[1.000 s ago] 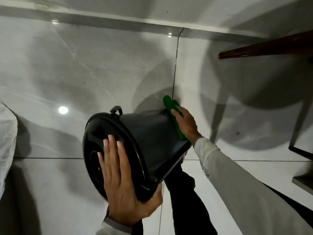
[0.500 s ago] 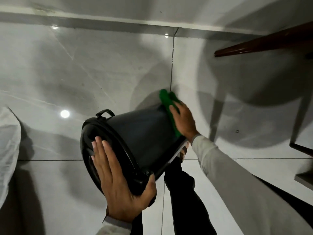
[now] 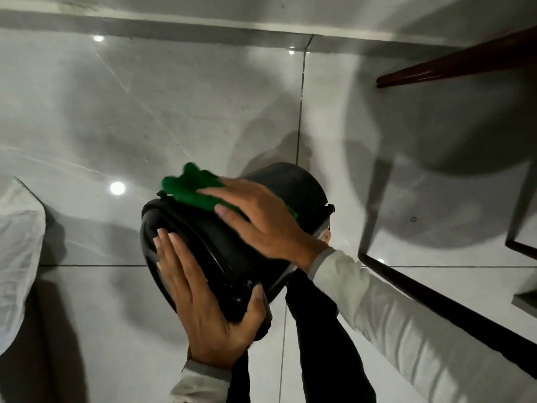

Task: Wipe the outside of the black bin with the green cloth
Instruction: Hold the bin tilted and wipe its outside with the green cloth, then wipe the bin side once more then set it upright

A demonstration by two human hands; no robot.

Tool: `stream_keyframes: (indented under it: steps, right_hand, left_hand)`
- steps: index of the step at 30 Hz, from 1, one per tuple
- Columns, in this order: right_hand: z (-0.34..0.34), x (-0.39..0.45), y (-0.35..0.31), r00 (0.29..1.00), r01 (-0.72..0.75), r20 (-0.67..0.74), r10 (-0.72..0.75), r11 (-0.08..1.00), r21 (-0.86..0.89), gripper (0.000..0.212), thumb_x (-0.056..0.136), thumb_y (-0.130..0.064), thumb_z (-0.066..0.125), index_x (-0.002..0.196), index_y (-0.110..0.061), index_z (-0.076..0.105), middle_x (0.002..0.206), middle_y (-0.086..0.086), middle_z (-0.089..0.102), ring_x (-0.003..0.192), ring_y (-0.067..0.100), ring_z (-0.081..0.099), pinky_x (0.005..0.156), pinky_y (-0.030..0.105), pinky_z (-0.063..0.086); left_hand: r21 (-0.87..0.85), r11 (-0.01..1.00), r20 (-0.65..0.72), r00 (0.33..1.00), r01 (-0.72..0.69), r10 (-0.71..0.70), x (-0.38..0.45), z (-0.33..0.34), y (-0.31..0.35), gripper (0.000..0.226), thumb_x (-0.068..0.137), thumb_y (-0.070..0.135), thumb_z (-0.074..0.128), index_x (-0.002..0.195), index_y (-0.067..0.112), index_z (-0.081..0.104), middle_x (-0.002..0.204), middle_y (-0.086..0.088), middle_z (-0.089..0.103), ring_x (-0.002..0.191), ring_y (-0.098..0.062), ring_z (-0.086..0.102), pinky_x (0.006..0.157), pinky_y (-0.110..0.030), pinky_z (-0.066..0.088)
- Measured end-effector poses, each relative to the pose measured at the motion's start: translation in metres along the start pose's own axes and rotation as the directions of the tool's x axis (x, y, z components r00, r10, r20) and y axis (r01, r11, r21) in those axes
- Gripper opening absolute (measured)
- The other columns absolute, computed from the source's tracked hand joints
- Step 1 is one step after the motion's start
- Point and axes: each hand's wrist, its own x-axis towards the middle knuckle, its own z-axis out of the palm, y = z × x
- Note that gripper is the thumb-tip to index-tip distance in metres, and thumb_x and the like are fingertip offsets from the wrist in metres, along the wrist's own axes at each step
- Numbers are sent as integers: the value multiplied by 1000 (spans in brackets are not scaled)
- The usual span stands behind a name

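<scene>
The black bin (image 3: 293, 184) is held tilted on its side above the floor, lid end toward me at the left, base pointing away to the right. My left hand (image 3: 203, 295) grips the lid end, fingers flat on the lid and thumb hooked over its lower rim. My right hand (image 3: 261, 219) lies across the upper side of the bin and presses the green cloth (image 3: 191, 187) against the wall near the lid rim. Part of the cloth is hidden under my fingers.
Glossy grey floor tiles (image 3: 145, 112) lie below, with a wall base along the top. Dark wooden furniture legs (image 3: 453, 68) stand at the right. A white fabric or bag (image 3: 17, 242) sits at the left edge. My dark trouser leg (image 3: 319, 330) is under the bin.
My right hand has slid the green cloth from the bin's far base end across the top toward the lid rim. The bin has turned, its base now swung up and right.
</scene>
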Motion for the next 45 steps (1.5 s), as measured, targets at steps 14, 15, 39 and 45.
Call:
stream_keyframes:
  steps: [14, 15, 39, 45]
  right_hand:
    - [-97, 5, 85, 313, -384, -544, 779, 628, 677, 34, 112, -8, 40, 139, -1, 60, 126, 17, 68, 119, 32, 65, 105, 33, 57]
    - [-112, 4, 76, 288, -259, -524, 802, 592, 764, 30, 113, -8, 40, 134, -3, 60, 125, 20, 67, 118, 35, 65, 108, 43, 58]
    - [-194, -25, -70, 426, 307, -398, 813, 284, 908, 39, 113, -11, 42, 149, 0, 53, 148, 33, 60, 123, 42, 64, 117, 66, 46]
    - [-248, -105, -153, 137, 175, -910, 391, 895, 411, 36, 112, -12, 43, 144, -11, 60, 146, 16, 66, 140, 23, 62, 120, 38, 48]
  left_hand:
    - [196, 916, 55, 936, -351, 347, 53, 15, 37, 32, 91, 31, 51, 77, 15, 75, 121, -4, 78, 143, -34, 55, 123, -81, 11]
    - [197, 923, 65, 944, -330, 324, 66, 12, 43, 34, 91, 30, 48, 76, 14, 73, 112, -3, 80, 139, -32, 59, 124, -80, 11]
    - [362, 923, 237, 970, -130, 44, 270, 29, 151, 51, 112, 43, 34, 141, 9, 60, 158, -19, 52, 151, -38, 41, 132, -63, 12]
    - [410, 668, 98, 758, -621, 645, 182, -44, 243, 59, 110, 47, 33, 161, 19, 37, 170, -20, 34, 158, -38, 35, 130, -66, 16]
